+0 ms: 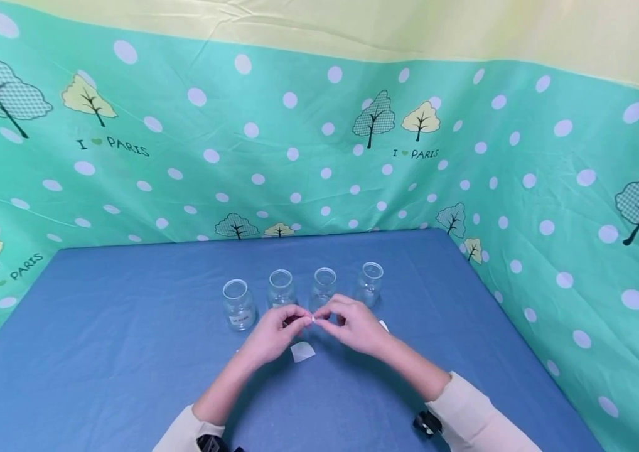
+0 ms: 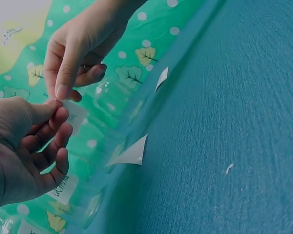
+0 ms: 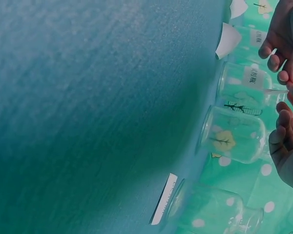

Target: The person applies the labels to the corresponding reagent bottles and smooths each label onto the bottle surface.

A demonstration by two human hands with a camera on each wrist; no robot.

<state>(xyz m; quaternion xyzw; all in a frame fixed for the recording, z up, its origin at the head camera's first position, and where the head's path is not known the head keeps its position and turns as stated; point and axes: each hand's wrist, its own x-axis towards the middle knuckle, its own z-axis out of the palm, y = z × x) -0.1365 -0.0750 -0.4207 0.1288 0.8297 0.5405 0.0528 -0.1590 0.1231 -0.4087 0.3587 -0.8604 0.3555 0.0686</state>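
Note:
Fingertips of my left hand [image 1: 274, 333] and right hand [image 1: 356, 323] meet over the table, in front of the glass jars. Between them they pinch a small white paper label [image 3: 276, 91], seen almost edge-on in the right wrist view. Thumb and forefinger do the pinching on both sides. Closest behind the hands are a second jar [image 1: 281, 282] from the left, its printed label showing in the right wrist view, and a third jar [image 1: 324, 282], which shows no label there. The hands partly cover both jars in the head view.
A labelled jar [image 1: 237, 301] stands at the left of the row, and an unlabelled jar [image 1: 370, 285] at the right. A curled white paper piece [image 1: 302, 351] lies below the hands. A printed strip [image 3: 163, 200] lies beside the right jar. Patterned cloth [image 1: 297, 138] hangs behind the blue table [image 1: 127, 351].

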